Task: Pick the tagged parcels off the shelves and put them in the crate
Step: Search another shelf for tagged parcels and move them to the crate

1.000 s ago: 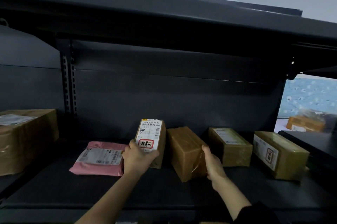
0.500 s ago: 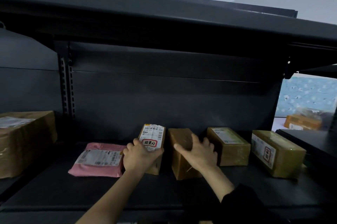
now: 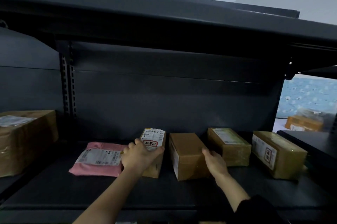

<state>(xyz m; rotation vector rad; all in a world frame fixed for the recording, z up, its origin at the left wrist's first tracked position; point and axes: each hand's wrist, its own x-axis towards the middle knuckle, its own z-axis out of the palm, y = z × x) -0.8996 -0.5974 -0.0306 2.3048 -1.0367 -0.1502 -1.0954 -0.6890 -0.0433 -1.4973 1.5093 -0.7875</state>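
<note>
The left hand (image 3: 140, 156) is clamped over the top of a red-tagged parcel (image 3: 154, 150), standing on end on the dark shelf (image 3: 127, 192). Just right of that parcel, the right hand (image 3: 215, 162) cups the side of a plain brown box (image 3: 186, 156). To lift cleanly, I'd draw the tagged one straight out, steadying its neighbour. No crate is in sight, and the label print is unreadable.

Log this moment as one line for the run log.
stage: picking from shelf | left hand: gripping red-stamped box | right hand: on right side of plain brown box | crate: not in view
</note>
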